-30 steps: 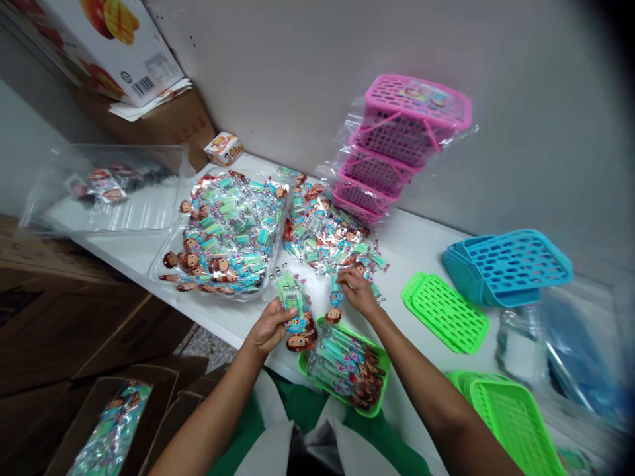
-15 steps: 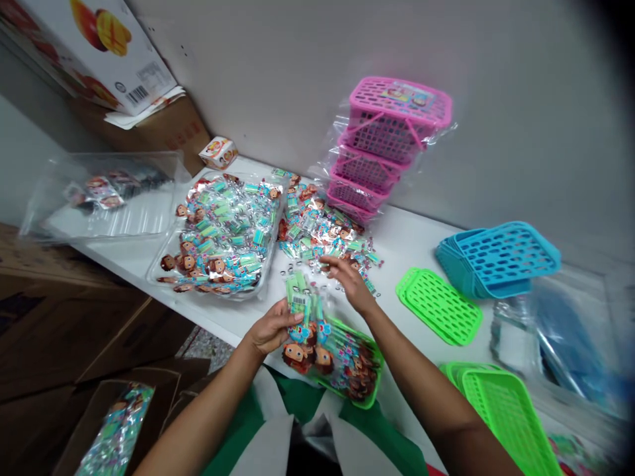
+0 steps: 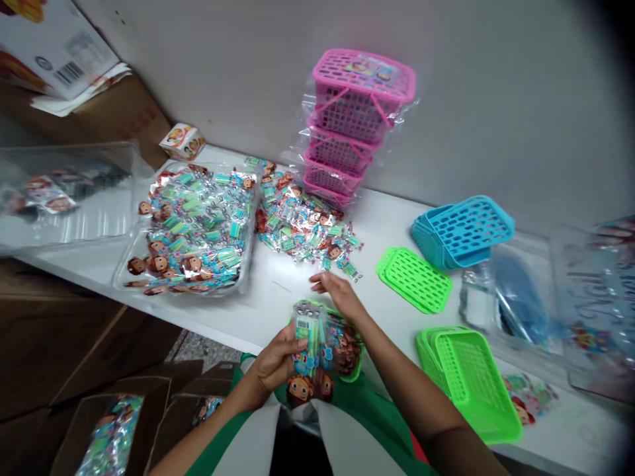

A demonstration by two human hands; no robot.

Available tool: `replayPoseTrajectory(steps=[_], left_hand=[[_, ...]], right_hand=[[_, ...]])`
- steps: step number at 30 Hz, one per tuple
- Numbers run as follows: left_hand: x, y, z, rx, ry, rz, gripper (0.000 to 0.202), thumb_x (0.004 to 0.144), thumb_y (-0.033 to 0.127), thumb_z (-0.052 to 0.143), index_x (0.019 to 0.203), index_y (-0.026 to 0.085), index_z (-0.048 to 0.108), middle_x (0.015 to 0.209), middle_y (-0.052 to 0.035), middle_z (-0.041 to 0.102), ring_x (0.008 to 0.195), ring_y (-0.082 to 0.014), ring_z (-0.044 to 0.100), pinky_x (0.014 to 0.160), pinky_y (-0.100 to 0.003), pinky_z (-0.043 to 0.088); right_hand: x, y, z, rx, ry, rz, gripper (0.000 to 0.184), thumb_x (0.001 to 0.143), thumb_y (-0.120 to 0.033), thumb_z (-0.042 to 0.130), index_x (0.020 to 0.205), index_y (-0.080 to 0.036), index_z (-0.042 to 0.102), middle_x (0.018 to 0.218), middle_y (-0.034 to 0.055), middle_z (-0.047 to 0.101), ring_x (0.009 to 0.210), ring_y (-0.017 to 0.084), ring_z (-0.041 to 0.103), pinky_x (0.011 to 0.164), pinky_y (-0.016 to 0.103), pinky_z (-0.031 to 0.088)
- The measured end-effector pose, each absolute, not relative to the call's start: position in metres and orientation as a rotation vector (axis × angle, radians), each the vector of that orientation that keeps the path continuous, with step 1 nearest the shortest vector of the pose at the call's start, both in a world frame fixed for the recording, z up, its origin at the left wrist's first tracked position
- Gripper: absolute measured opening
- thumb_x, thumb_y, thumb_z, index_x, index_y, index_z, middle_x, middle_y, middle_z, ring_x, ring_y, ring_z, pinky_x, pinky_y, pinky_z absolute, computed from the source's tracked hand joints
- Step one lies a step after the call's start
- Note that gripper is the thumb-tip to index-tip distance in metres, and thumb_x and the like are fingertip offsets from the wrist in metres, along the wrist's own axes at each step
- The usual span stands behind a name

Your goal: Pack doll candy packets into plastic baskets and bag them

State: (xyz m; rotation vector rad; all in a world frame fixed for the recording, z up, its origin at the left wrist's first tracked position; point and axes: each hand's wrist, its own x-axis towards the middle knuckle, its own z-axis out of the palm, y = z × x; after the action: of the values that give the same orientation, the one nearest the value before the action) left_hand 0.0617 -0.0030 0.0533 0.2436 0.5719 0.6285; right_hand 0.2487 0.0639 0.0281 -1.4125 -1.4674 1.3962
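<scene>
In my left hand [image 3: 278, 360] I grip a bunch of small doll-printed packets [image 3: 308, 347] with silver ends, thumb on their front. They stand upright at the left side of a green basket [image 3: 353, 375] near my lap. More of these packets lie inside the basket, partly hidden by my right forearm. My right hand [image 3: 342, 295] hovers at the basket's far rim with its fingers loosely stretched towards the left; nothing shows in them. Just beyond it lies a loose pile of the same packets [image 3: 302, 221] on the white table [image 3: 268, 281].
A clear tray [image 3: 119, 281] full of packets stands left, beside a clear lid [image 3: 99, 228]. Wrapped pink baskets [image 3: 354, 119] rise behind the pile. Blue baskets [image 3: 459, 231], green lids [image 3: 415, 277] and green baskets [image 3: 476, 383] sit right. Cardboard boxes [image 3: 59, 350] stand below the left edge.
The view has shifted, so the table's things sit further left. My left hand has brought the packets more upright against the basket. My right hand has drawn back from the pile towards the basket.
</scene>
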Motion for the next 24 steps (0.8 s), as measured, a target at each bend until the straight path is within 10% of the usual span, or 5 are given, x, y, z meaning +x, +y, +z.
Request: replayPoseTrajectory(steps=[8, 13, 24], left_hand=[[0.056, 0.021, 0.054, 0.284, 0.639, 0.658, 0.044, 0.075, 0.014, 0.067, 0.118, 0.012, 0.057, 0.099, -0.0117, 0.071, 0.093, -0.0260, 0.067, 0.085, -0.035, 0.052], [0.054, 0.030, 0.050, 0.252, 0.691, 0.703, 0.035, 0.075, 0.015, 0.066, 0.110, 0.013, 0.062, 0.094, -0.0099, 0.072, 0.092, -0.0252, 0.068, 0.085, -0.036, 0.052], [0.064, 0.038, 0.057, 0.273, 0.643, 0.795, 0.044, 0.075, 0.016, 0.067, 0.118, 0.013, 0.059, 0.108, -0.0116, 0.068, 0.105, -0.0280, 0.063, 0.094, -0.041, 0.047]], right_hand=[[0.322, 0.119, -0.057, -2.547, -1.616, 0.751, 0.042, 0.079, -0.033, 0.060, 0.117, -0.015, 0.054, 0.112, 0.0140, 0.058, 0.091, 0.024, 0.061, 0.072, 0.030, 0.043], [0.341, 0.107, -0.062, -2.372, -1.649, 0.895, 0.010, 0.077, -0.021, 0.056, 0.085, -0.019, 0.063, 0.083, 0.0034, 0.063, 0.079, 0.018, 0.060, 0.071, 0.026, 0.043], [0.275, 0.053, 0.043, -1.062, -1.776, 0.885, 0.012, 0.088, -0.019, 0.050, 0.091, -0.022, 0.061, 0.107, 0.0076, 0.059, 0.100, 0.018, 0.057, 0.088, 0.035, 0.047]])
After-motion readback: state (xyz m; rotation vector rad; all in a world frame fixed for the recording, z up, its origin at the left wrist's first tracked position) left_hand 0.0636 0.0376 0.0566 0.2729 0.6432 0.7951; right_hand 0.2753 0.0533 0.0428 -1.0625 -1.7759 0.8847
